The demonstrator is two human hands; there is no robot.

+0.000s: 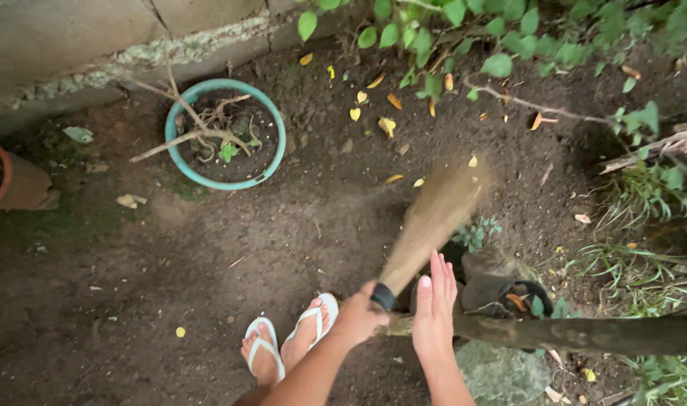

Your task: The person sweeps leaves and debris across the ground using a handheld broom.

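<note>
Gripping the black-banded neck of a broom (426,225), the left hand (358,316) sits low in the middle of the frame, its fingers wrapped tight around the handle, which is itself hidden inside the fist. The broom's straw head fans toward the upper right and is smeared by motion blur, so its tip and edges are hard to make out against the soil. Just to the right, the right hand (434,308) is held flat and upright, fingers straight and together, holding nothing; whether it touches the broom cannot be told. Both forearms are cut off by the bottom edge. Below left of the hands, two feet in white flip-flops (291,338) stand on the ground (133,286), which is bare dark earth, damp-looking, with scattered yellow leaves (387,124) in the upper middle. A teal pot (225,131) with a bare twiggy plant stands in the upper left, near a concrete wall (65,37) running along the top left. A terracotta pot (16,180) is cut off at the left edge. A thick branch (584,334) crosses the lower right, partly behind the right hand, above a grey stone (501,372). Green shrubs (509,30) and grass fill the right side, shadowed and indistinct.
</note>
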